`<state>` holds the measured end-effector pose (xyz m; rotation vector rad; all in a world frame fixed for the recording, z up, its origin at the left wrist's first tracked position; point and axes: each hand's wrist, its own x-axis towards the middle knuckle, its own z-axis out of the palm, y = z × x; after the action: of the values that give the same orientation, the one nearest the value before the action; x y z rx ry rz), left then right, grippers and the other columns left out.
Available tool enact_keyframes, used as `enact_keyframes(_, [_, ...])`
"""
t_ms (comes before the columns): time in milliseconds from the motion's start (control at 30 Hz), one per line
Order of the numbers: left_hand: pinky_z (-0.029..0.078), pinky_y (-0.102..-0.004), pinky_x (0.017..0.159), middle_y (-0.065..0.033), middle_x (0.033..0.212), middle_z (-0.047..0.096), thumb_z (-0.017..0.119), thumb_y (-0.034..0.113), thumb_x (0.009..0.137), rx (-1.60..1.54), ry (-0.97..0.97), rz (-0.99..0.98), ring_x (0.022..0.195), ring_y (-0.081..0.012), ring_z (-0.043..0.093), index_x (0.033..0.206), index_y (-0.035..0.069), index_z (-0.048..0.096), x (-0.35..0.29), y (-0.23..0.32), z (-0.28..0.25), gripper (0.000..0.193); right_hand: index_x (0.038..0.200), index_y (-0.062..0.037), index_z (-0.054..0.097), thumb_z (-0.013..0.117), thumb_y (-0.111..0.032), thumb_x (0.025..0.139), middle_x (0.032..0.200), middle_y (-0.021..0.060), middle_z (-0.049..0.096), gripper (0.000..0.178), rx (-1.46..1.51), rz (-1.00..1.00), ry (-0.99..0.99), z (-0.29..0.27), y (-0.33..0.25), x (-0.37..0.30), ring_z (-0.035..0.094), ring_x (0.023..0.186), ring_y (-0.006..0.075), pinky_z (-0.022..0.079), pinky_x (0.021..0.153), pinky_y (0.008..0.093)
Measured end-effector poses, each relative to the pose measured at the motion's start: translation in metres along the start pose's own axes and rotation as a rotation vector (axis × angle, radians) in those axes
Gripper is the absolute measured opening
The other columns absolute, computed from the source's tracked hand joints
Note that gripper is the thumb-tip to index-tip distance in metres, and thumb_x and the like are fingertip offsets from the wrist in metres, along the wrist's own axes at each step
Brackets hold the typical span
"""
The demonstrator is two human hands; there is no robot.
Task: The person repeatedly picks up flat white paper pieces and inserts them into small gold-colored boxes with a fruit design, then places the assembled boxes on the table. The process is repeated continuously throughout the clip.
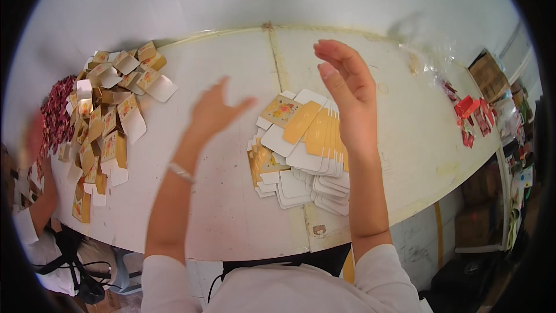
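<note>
Slightly blurred, my left hand [217, 110] is over the white table with its fingers spread and nothing in it. My right hand [350, 78] is raised at the far right side of a fanned pile of flat, unfolded cartons [307, 150]. Its fingers are bent, the thumb stands apart, and no object shows between them. The cartons are gold with floral print and have white flaps; my right forearm covers part of the pile. At the left lies a heap of gold boxes [110, 122], folded into shape, several with their white flaps sticking out.
Many small dark red packets [57, 101] lie beyond the boxes at the left edge. A person's arm [45, 200] reaches in there. Red packets [468, 110] and clear plastic film [431, 61] lie at the right, near a cardboard box [489, 75]. A wall borders the table's far edge.
</note>
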<state>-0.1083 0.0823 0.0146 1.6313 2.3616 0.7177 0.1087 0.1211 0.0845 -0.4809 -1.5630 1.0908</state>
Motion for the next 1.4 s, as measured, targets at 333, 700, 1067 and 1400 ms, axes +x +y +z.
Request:
enact_keyframes(333, [0.046,-0.0348,0.073,-0.0143,0.096,0.058,0.072,0.059,0.053,0.142,-0.331,-0.100,0.089,-0.0239,0.058,0.104,-0.002,0.048,0.029,0.046,0.077,0.083,0.100,-0.0027,0.058,0.058,-0.018,0.082,0.104,0.0080,0.058,0.024,-0.226,0.087,-0.011,-0.011,0.034,0.012,0.052,0.100,0.0192,0.040,0.088,0.0329])
enact_keyframes(700, [0.045,-0.0294,0.067,-0.0078,0.081,0.058,0.073,0.014,0.066,-0.746,0.108,0.359,0.077,-0.0138,0.055,0.093,0.001,0.055,-0.014,0.055,0.040,0.035,0.073,-0.0016,0.058,0.062,-0.020,0.072,0.067,0.0144,0.056,0.019,-0.669,-0.256,-0.033,0.003,0.082,0.009,0.054,0.073,0.0310,0.043,0.061,0.0399])
enact_keyframes(1067, [0.038,-0.0310,0.094,-0.0082,0.126,0.042,0.061,0.038,0.080,-1.602,-0.397,0.076,0.113,-0.0179,0.045,0.133,0.003,0.027,-0.061,0.010,0.011,0.072,0.051,-0.0044,0.043,0.065,-0.010,0.069,0.076,0.0068,0.049,0.029,-0.152,-0.603,-0.078,0.038,0.034,-0.014,0.046,0.076,0.0241,0.034,0.087,0.0442])
enact_keyframes(1400, [0.036,-0.0312,0.094,-0.0104,0.134,0.033,0.062,0.028,0.080,-1.163,0.224,0.467,0.118,-0.0192,0.038,0.135,0.007,0.022,-0.062,0.058,-0.009,0.071,0.111,-0.0029,0.048,0.048,-0.029,0.089,0.103,0.0117,0.053,0.034,0.498,0.140,0.071,0.027,0.017,-0.010,0.051,0.094,0.0182,0.040,0.089,0.0327])
